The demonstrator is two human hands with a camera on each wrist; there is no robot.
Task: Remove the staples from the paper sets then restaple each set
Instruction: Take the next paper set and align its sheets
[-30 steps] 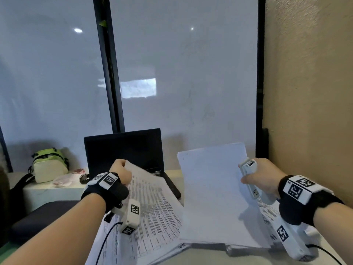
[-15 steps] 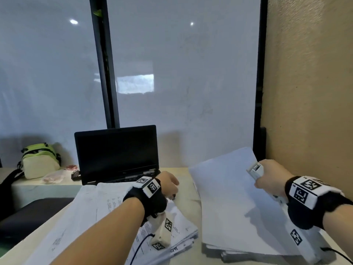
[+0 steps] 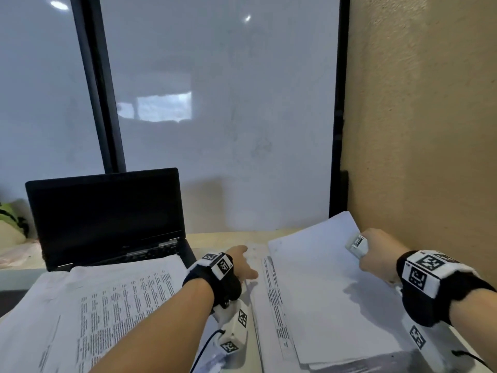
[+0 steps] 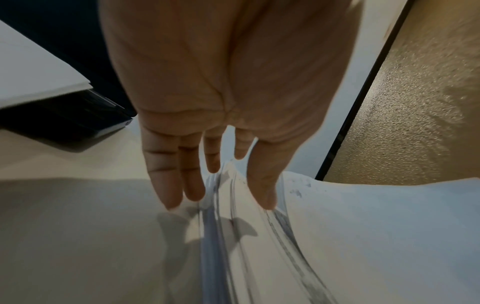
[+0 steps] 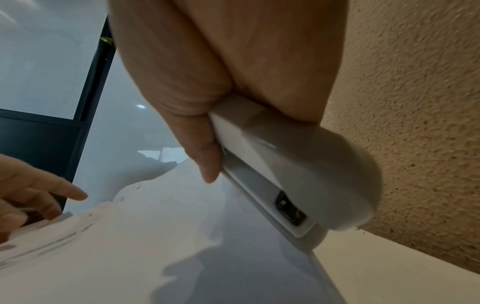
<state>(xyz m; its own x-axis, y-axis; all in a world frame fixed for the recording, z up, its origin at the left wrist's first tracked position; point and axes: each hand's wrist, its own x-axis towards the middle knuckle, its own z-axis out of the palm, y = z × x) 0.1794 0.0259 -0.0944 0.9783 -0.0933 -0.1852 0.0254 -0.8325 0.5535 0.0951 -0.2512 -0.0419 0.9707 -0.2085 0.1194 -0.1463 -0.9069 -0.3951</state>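
A stack of paper sets (image 3: pixel 330 297) with a blank sheet on top lies on the right of the desk, its edges fanned. My left hand (image 3: pixel 248 262) reaches to that stack's far left edge with straight fingers. In the left wrist view the thumb (image 4: pixel 262 185) hovers over the paper edge (image 4: pixel 363 226) and the fingers (image 4: pixel 168 181) are over the desk beside it, holding nothing. My right hand (image 3: pixel 376 254) grips a white stapler (image 3: pixel 357 244) above the stack's right side. The right wrist view shows the stapler (image 5: pixel 298 174) tilted down over the paper (image 5: pixel 155 257).
A second pile of printed sheets (image 3: pixel 107 305) lies on the left and overlaps the keyboard of an open black laptop (image 3: pixel 107 211). A textured beige wall (image 3: pixel 430 130) stands close on the right, and frosted glass with a black frame behind the desk.
My left hand laid the printed sheets on the left pile, let go and moved right to the other stack's edge. My right hand kept the stapler, staying over the stack's right side.
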